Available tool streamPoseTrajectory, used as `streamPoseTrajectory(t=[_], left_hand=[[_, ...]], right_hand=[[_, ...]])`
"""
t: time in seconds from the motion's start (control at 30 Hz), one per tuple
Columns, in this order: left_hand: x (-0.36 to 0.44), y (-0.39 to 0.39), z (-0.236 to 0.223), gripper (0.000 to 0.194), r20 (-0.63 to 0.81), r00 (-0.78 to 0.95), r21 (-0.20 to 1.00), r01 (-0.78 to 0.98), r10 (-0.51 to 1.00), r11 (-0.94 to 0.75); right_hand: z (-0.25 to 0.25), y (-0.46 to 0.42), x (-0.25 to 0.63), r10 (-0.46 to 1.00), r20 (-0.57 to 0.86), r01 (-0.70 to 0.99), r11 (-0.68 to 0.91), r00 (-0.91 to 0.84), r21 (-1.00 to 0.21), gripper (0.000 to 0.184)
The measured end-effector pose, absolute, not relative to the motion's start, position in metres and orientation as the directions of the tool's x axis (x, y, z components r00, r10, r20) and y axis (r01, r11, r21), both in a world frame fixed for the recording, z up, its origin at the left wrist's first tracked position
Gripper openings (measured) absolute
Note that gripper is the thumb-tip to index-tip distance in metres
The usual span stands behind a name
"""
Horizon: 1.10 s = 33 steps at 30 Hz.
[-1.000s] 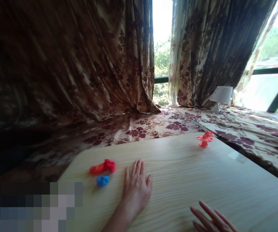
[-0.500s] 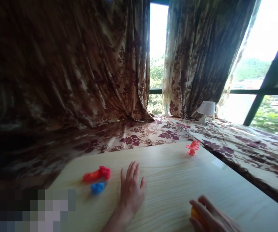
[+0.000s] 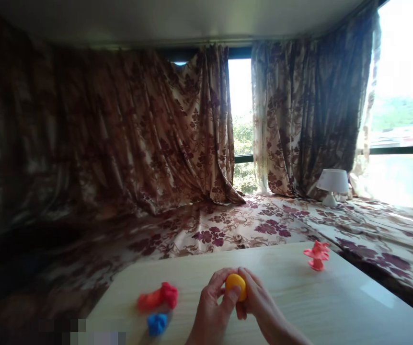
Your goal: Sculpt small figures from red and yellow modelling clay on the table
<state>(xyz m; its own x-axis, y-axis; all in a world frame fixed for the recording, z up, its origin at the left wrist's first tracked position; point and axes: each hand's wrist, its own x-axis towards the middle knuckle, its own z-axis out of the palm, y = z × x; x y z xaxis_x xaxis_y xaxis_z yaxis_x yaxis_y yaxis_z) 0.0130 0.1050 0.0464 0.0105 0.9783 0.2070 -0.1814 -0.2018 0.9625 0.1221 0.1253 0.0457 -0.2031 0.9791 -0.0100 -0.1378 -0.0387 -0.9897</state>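
A smooth, rounded yellow lump of modelling clay (image 3: 235,286) is held between both hands, just above the near part of the table. My left hand (image 3: 212,306) grips it from the left, its thumb pressed on the front. From the right, the fingers of my right hand (image 3: 258,297) curl round the same lump. To the left on the table lie an orange-red clay piece (image 3: 158,296) and a small crumpled blue clay lump (image 3: 156,324), close together. A coral-pink clay figure (image 3: 316,255) with ruffled tiers stands upright at the far right corner.
The pale wooden table (image 3: 199,266) is bordered by floral cloth (image 3: 210,225) at the back and right. A white lamp (image 3: 332,184) stands beyond, near floral curtains (image 3: 177,129) and windows.
My right hand has picked up the yellow clay and brought it left. My left hand has lifted off the table and closed on it too. The view has tipped upward.
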Motion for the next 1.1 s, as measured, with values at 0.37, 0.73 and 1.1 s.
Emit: streamPoseTrajectory(t=[0.37, 0.73, 1.1], left_hand=[[0.006, 0.110, 0.024, 0.038, -0.276, 0.122, 0.651, -0.707, 0.954, 0.278], [0.008, 0.107, 0.015, 0.057, -0.176, 0.107, 0.830, -0.519, 0.979, 0.206], [0.009, 0.104, 0.018, 0.064, -0.154, 0.140, 0.890, -0.411, 0.978, 0.199]], right_hand=[[0.013, 0.126, 0.142, 0.582, 0.727, 0.430, 0.798, -0.365, -0.423, 0.059], [0.011, 0.138, 0.146, 0.409, 0.799, 0.482, 0.859, -0.441, -0.174, 0.052], [0.003, 0.136, 0.144, 0.453, 0.757, 0.484, 0.850, -0.471, -0.207, 0.057]])
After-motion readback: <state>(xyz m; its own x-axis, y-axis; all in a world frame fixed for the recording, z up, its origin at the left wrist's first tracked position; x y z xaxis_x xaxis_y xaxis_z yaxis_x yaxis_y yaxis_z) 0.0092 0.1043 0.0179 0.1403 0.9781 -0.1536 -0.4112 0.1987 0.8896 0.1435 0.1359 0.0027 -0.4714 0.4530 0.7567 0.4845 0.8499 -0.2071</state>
